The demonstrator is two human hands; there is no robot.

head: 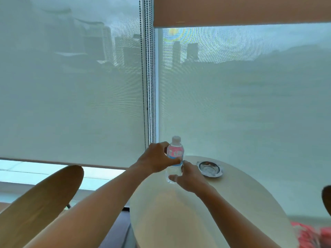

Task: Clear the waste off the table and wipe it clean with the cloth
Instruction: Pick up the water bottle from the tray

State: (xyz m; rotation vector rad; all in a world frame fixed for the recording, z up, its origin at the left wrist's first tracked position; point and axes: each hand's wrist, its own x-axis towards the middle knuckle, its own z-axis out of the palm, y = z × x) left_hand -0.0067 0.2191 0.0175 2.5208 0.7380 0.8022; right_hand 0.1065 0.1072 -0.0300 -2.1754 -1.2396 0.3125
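A small plastic water bottle (174,158) with a white cap and pink label stands upright at the far edge of the round pale table (179,212). The left hand (155,159) grips its labelled middle, fingers curled round it. The right hand (188,178) touches the lower part with loosely bent fingers; the bottle's base is hidden behind it. Just beside it sits 1 metal dish (210,168), contents hard to make out.
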